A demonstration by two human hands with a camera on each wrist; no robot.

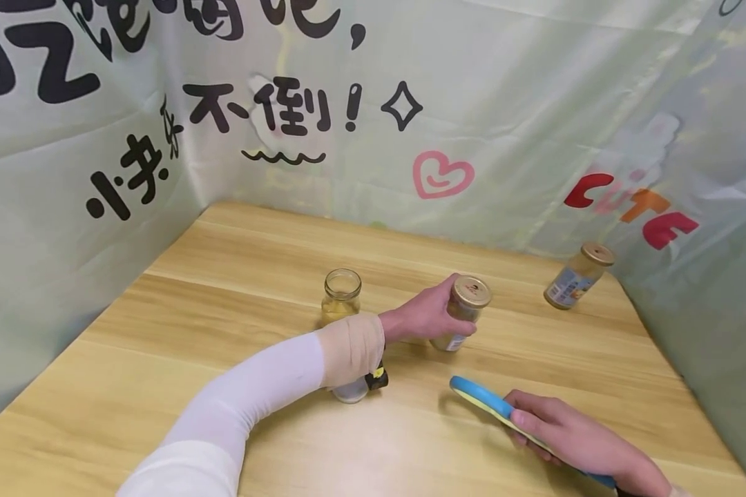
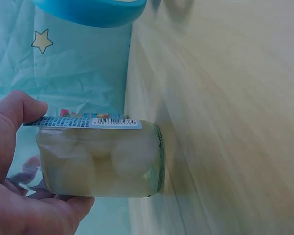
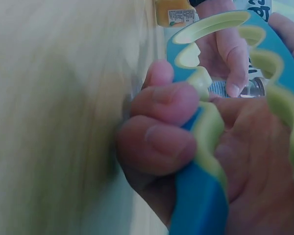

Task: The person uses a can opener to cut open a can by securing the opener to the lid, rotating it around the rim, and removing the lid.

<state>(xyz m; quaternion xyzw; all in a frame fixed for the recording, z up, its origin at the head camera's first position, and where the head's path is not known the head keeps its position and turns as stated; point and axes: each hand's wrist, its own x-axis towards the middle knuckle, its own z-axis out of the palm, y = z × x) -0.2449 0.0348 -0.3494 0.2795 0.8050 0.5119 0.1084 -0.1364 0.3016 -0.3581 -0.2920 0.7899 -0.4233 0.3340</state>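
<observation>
Carefully, the left hand [image 1: 430,312] held a glass jar [image 2: 103,159] near the middle of the table [image 1: 404,442], with the thumb on one side and the fingers on the other. Its gold lid [image 1: 472,293] was on and poked up above the hand, with nothing over it. That looked like a good hold, since the top could be reached. The jar's bottom was right by the table, but I could not tell if it touched. A firm, even squeeze on the glass seemed wise, with the jar kept straight so it would not slip or spin.

The right hand [image 1: 568,431] had its fingers curled round a blue tool [image 1: 483,395] with a wavy, light green inside edge. The tool was near the jar but did not touch it. Its front end stuck out past the hand, which looked handy. Any move with it was best made slowly, so it would not bump the glass.

Just behind the left arm [image 1: 273,379] stood an open jar [image 1: 342,304]. The arm was very close, so lifting it seemed safer than dragging it. Another jar [image 1: 572,283] stood well apart, near the back right corner.
</observation>
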